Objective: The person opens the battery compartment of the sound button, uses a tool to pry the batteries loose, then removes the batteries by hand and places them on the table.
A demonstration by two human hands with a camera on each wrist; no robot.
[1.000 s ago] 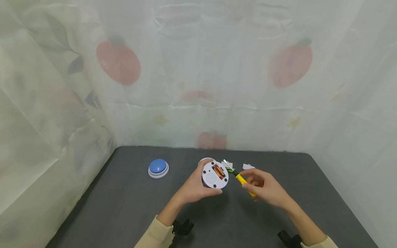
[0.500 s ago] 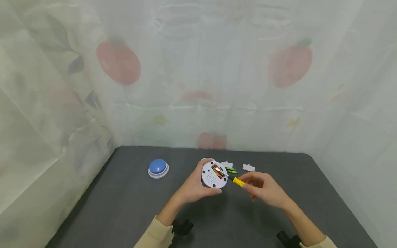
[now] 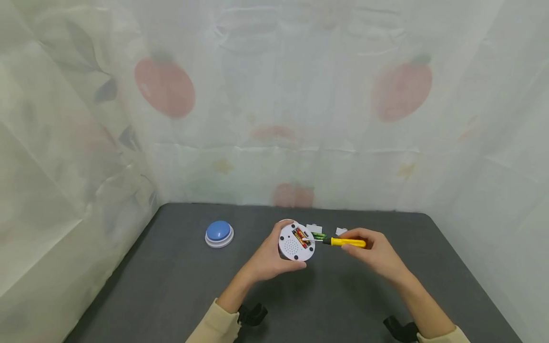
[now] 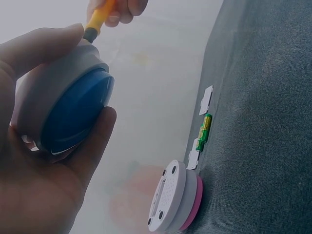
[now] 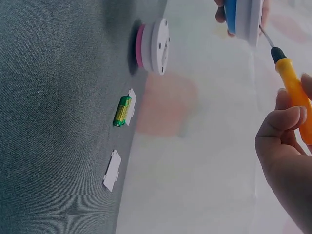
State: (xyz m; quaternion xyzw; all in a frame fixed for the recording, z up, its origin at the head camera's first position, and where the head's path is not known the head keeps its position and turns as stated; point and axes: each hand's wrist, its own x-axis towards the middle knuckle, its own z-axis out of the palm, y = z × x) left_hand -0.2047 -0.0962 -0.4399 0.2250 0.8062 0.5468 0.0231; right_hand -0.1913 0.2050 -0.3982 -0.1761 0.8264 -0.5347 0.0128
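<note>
My left hand (image 3: 268,257) holds a round white push button (image 3: 292,248) up above the table, fingers and thumb round its rim. Its underside faces the head camera, with red-and-black batteries (image 3: 301,237) in an uncovered compartment. The blue dome (image 4: 80,109) shows from below in the left wrist view. My right hand (image 3: 379,252) pinches the yellow handle of a screwdriver (image 3: 346,242), which lies nearly level. Its thin metal shaft (image 5: 266,36) reaches to the button's underside, the tip right at the batteries.
A blue push button (image 3: 218,232) stands on the dark table at the left. Behind the held one, a pink push button (image 5: 152,46) lies upside down. Near it are green batteries (image 5: 122,110) and two white covers (image 5: 112,170). A printed curtain (image 3: 274,119) closes off the back.
The screwdriver's tip has moved left onto the batteries, and its handle has swung up to nearly level as my right hand shifted. My left hand and the button have barely moved.
</note>
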